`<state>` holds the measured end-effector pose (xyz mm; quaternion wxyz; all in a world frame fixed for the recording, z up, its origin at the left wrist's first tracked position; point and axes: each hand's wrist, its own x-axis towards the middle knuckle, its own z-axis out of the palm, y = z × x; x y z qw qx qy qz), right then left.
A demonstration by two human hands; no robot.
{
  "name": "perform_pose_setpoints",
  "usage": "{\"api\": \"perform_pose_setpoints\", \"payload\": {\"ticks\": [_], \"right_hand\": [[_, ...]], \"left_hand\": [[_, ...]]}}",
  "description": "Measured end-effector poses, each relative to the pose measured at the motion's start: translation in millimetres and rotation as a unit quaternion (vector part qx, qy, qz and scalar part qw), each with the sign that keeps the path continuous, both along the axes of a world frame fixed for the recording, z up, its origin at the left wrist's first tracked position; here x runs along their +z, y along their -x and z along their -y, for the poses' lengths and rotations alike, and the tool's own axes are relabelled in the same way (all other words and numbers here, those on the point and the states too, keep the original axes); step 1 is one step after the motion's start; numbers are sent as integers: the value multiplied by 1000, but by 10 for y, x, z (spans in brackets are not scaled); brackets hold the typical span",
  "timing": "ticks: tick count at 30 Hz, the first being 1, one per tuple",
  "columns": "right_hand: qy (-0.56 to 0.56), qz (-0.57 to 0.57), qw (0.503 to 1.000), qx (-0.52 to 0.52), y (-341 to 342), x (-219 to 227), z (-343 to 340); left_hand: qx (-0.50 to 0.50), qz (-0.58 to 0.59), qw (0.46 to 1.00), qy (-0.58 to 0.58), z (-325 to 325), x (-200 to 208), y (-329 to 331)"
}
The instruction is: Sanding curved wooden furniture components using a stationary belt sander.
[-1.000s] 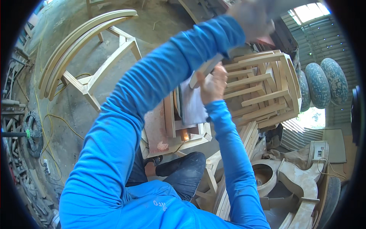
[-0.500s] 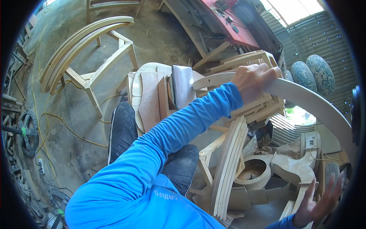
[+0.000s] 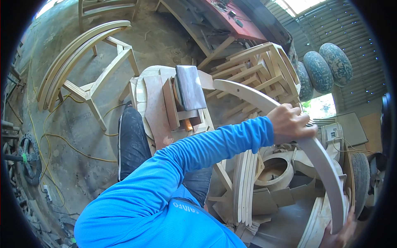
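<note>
My left hand (image 3: 294,123) is closed around the middle of a long curved wooden piece (image 3: 324,165), pale and smooth, with a small hole near its far end. That far end lies just right of an upright grey rectangular pad (image 3: 192,87). At the lower right, my right hand (image 3: 340,234) has its fingers and thumb about the near end of the curved piece, partly hidden at the picture's edge. Flat wooden boards (image 3: 156,107) stand left of the pad, and a small orange part (image 3: 188,125) shows below it.
Curved wooden frames on legs (image 3: 109,76) stand at the left. Stacked slatted wooden frames (image 3: 256,70) are piled beyond the pad. A round fan-like housing (image 3: 275,171) and curved strips (image 3: 246,186) lie near my right side. A yellow cord (image 3: 78,144) runs across the floor.
My left hand has moved right and nearer, swinging the curved piece downward. My right hand, open and apart before, is now closed on its near end. The view has shifted a little.
</note>
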<state>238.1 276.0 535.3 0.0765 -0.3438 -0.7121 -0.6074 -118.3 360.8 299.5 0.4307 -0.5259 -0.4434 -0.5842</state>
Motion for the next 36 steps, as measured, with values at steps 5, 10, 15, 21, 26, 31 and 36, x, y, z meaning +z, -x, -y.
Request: {"api": "perform_pose_setpoints", "payload": {"ticks": [5,10,15,21,26,31,36], "right_hand": [[153,60,969,184,-99,-99,-414],[171,37,975,133,137,-200,-320],[260,-45,958,114,77,-264,-611],[247,-52,955,152,75,-768,-803],[308,-48,937,159,31,-272,-503],[292,-40,941,165,257,-245,-800],[236,7,946,221,390,-536,-956]], "left_hand": [[-67,15,993,96,215,-476,23],[-118,176,963,166,493,-1171,476],[-65,265,940,207,482,-1414,896],[-8,288,930,227,566,-1844,1409],[-76,343,882,315,501,-1699,946],[-26,352,902,248,504,-1793,972],[-29,341,913,222,537,-1911,1409]]}}
